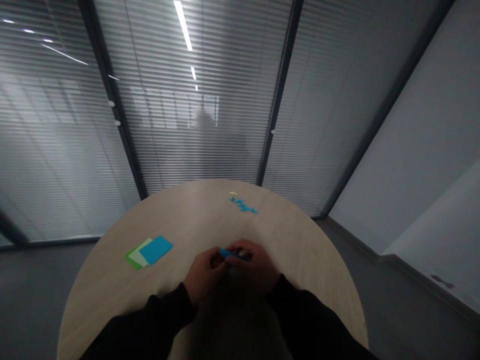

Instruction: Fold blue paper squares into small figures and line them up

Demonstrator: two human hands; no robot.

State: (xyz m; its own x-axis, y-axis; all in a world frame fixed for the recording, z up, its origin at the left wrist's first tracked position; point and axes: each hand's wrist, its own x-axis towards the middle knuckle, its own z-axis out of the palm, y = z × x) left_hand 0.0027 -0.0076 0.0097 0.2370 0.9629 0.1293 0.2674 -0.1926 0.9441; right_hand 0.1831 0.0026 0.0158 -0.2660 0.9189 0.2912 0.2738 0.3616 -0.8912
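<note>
Between my two hands is a folded piece of blue paper (227, 253), narrow and pointed, held just above the near middle of the table. My left hand (204, 274) pinches its left end between thumb and fingers. From the other side my right hand (255, 264) grips it, fingers curled over the top and thumb along the near edge. Part of the paper is hidden by my fingers. Beyond my hands lie several small folded blue paper shapes (243, 206) with pointed arms, and a yellow one (233, 193) like them.
At left on the round wooden table (195, 210) lies a loose stack of paper sheets: blue (156, 249), pale green (138, 256) and brighter green (132, 261). Glass panels with blinds (202, 160) stand behind the table, and a white wall (408, 150) rises at right.
</note>
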